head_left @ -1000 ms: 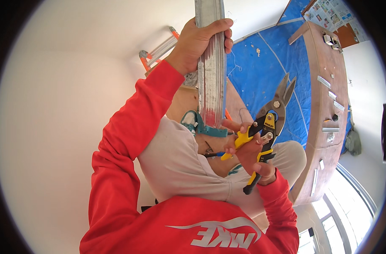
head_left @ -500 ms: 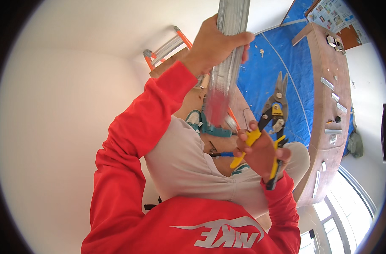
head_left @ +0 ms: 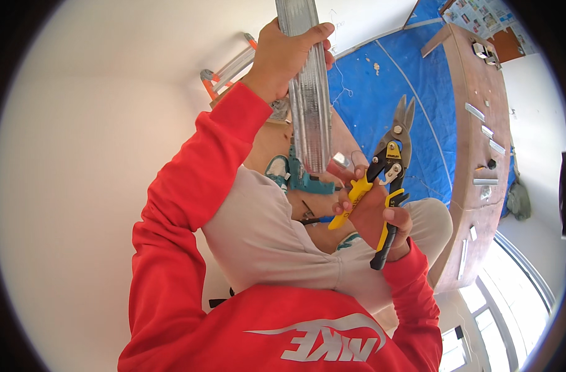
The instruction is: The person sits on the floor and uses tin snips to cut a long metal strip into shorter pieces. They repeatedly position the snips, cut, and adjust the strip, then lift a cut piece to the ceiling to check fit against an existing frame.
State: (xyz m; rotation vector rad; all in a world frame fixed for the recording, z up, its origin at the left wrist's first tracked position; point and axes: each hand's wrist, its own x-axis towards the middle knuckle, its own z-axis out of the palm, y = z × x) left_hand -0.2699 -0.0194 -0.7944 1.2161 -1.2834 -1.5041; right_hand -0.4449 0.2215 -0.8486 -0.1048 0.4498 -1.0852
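My left hand (head_left: 284, 57) is wrapped round a long galvanized metal channel (head_left: 310, 118), whose upper end runs out of the frame. The channel's lower end hangs above the floor between my legs, close to my right hand. In my right hand (head_left: 374, 214) is a pair of aviation snips (head_left: 392, 150) with yellow and black handles. Their handles are spread and the blades point up, slightly parted, with nothing between them. A small shiny metal piece (head_left: 340, 160) shows beside my right fingertips; whether it is held or attached cannot be made out.
A teal power drill (head_left: 306, 180) lies on the floor by my shoe (head_left: 276, 170). An orange-and-grey ladder (head_left: 228, 69) stands near the wall. Blue sheeting (head_left: 382, 93) covers the floor beyond. At the right, a long wooden board (head_left: 478, 152) bears several small metal offcuts.
My left hand has moved left with the channel, which now leans the other way and is less blurred. The snips have shifted slightly left and up, still in my right hand.
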